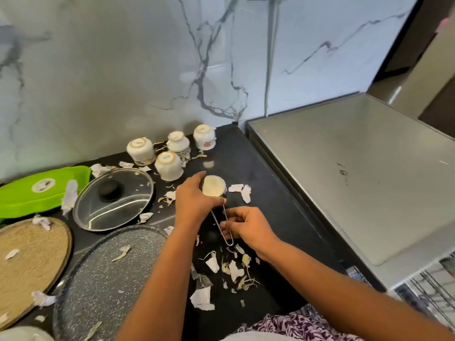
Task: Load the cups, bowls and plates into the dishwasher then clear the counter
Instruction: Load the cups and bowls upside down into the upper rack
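Note:
Several white cups [170, 166] stand upside down at the back of the black counter [258, 168]. My left hand [194, 195] grips a small round metal strainer [213, 185] by its rim in the middle of the counter. My right hand [246, 227] pinches the strainer's wire handle [225, 230]. At the right stands the dishwasher [357, 173], its grey top shut and part of a wire rack [433, 294] showing at its front. A speckled grey plate [105, 274] and a round tan woven plate [32, 264] lie at the lower left.
A glass pot lid [115, 200] with a black knob lies left of my hands. A green tray [41, 190] sits at the far left. Torn paper scraps and peels [231, 269] litter the counter. The marble wall rises behind.

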